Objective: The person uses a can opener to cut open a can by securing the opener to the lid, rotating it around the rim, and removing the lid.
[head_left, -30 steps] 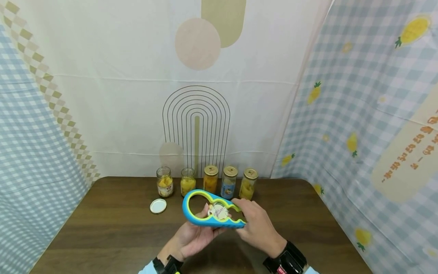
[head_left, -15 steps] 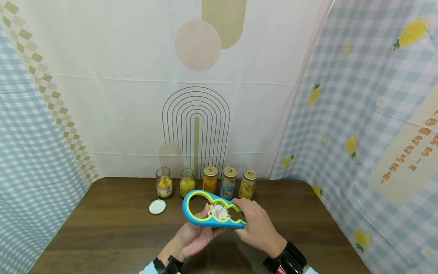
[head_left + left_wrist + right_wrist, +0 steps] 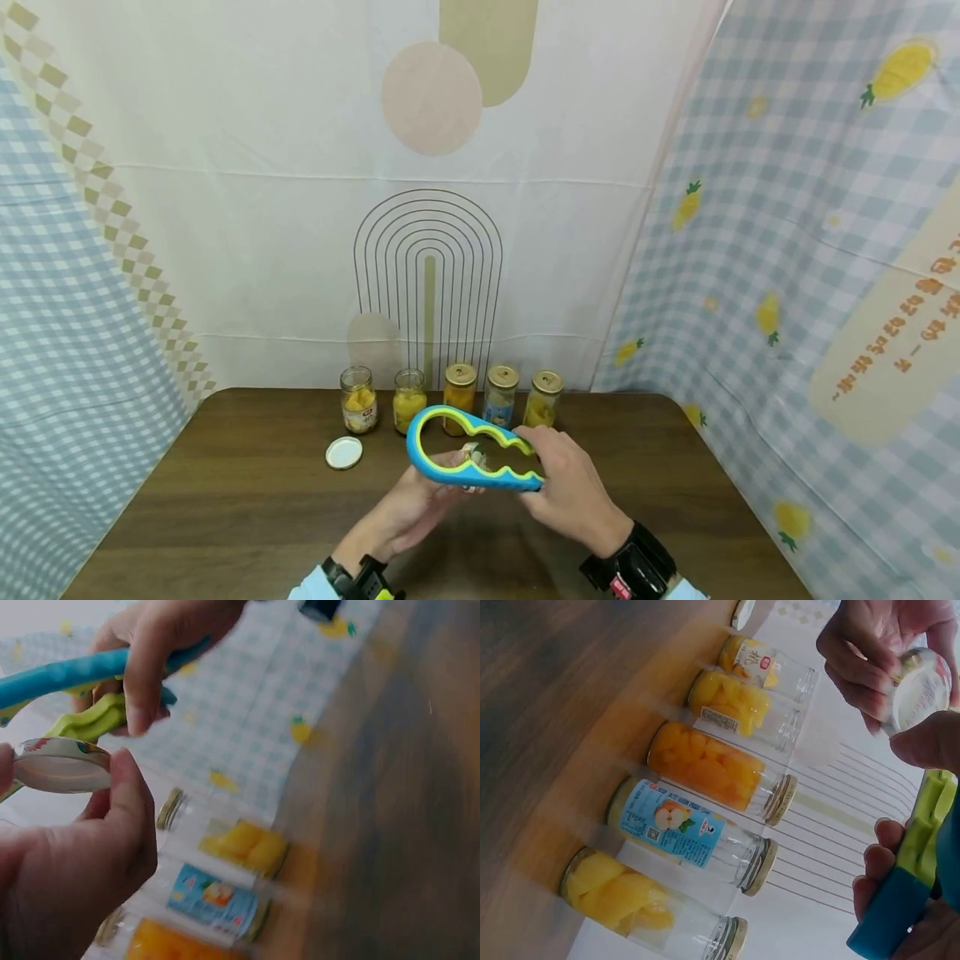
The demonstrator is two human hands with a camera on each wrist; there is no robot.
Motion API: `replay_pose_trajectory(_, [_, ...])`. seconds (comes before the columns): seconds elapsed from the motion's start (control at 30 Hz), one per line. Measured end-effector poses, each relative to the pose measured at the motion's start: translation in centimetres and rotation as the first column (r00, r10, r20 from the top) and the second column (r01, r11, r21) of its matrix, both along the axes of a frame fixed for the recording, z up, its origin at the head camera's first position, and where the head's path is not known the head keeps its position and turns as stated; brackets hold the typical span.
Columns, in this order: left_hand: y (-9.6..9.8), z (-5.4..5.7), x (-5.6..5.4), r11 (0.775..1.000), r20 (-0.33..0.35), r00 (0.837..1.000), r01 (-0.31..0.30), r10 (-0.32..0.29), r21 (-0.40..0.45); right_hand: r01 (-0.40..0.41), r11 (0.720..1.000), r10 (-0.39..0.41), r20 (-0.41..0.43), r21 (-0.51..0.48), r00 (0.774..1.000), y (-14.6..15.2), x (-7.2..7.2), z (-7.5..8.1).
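My left hand (image 3: 420, 508) pinches a round jar lid (image 3: 64, 769) by its edge; the lid is pale inside with a coloured pattern on its outer rim. In the head view the lid is mostly hidden behind a blue and lime-green multi-ring jar opener (image 3: 487, 478). My right hand (image 3: 570, 492) grips that opener by its narrow end, with the fingers curled around the handles. The opener is held above the table, over the left hand. In the right wrist view the lid (image 3: 922, 690) sits between the left fingers and thumb, close to the right hand.
Along the table's back edge stand two lidless jars of yellow fruit (image 3: 360, 408) (image 3: 409, 404), a gold-lidded orange-fruit jar (image 3: 460, 396), a blue-labelled jar (image 3: 499, 400) and another gold-lidded jar (image 3: 542, 404). A white lid (image 3: 343, 452) lies on the brown table (image 3: 247, 517).
The opener has shifted slightly up and right and tilted. My left hand has turned the lid, which showed its face through the opener before and is now mostly hidden.
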State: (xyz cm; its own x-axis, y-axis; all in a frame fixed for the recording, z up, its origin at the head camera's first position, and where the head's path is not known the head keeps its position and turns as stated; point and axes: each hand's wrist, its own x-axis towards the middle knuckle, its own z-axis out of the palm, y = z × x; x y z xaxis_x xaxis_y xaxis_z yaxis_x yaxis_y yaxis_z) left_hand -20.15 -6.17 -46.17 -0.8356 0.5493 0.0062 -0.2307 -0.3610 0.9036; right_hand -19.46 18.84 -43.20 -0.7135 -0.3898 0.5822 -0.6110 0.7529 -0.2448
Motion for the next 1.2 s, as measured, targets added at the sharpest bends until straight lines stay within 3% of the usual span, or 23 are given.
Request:
replay_pose_trajectory(0.03, [-0.1, 0.0, -0.1, 0.996, -0.028, 0.999, -0.037, 0.035, -0.076, 0.012, 1.000, -0.012, 0.007, -0.002, 1.000, 0.1, 0.0, 0.0])
replay_pose_trajectory(0.1, [-0.4, -0.1, -0.1, 0.965, -0.097, 0.990, -0.122, 0.102, -0.231, 0.035, 0.999, -0.034, 0.033, -0.013, 0.999, 0.3, -0.1, -0.1])
replay_pose_trajectory(0.23, [-1.3, -0.5, -0.1, 0.847, -0.250, 0.951, -0.281, 0.182, -0.451, 0.099, 0.995, -0.097, 0.093, -0.021, 0.991, 0.8, -0.2, -0.4])
replay_pose_trajectory(0.37, [-2.2, -0.9, 0.2, 0.747, -0.372, 0.906, -0.389, 0.203, -0.540, 0.150, 0.988, -0.146, 0.129, -0.026, 0.981, 1.5, -0.4, -0.9])
replay_pose_trajectory(0.5, [-2.9, -1.1, 0.7, 0.625, -0.500, 0.845, -0.496, 0.189, -0.603, 0.180, 0.983, -0.173, 0.155, -0.033, 0.973, 2.1, -0.4, -1.2])
replay_pose_trajectory(0.57, [-3.1, -1.1, 0.9, 0.587, -0.538, 0.823, -0.530, 0.182, -0.613, 0.187, 0.982, -0.180, 0.164, -0.031, 0.970, 2.3, -0.4, -1.3])
replay_pose_trajectory(0.7, [-3.5, -1.2, 1.1, 0.546, -0.571, 0.805, -0.555, 0.160, -0.628, 0.192, 0.981, -0.184, 0.172, -0.030, 0.968, 2.4, -0.5, -1.4])
replay_pose_trajectory(0.83, [-3.7, -1.4, 1.3, 0.514, -0.574, 0.807, -0.555, 0.142, -0.653, 0.192, 0.981, -0.183, 0.177, -0.035, 0.967, 2.4, -0.4, -1.4])
replay_pose_trajectory(1.0, [-3.9, -1.7, 1.4, 0.505, -0.561, 0.812, -0.558, 0.165, -0.659, 0.195, 0.980, -0.187, 0.169, -0.030, 0.968, 2.3, -0.4, -1.4])
replay_pose_trajectory(1.2, [-4.3, -1.8, 1.2, 0.470, -0.575, 0.799, -0.582, 0.179, -0.664, 0.199, 0.980, -0.192, 0.177, -0.022, 0.965, 2.3, -0.3, -1.4])
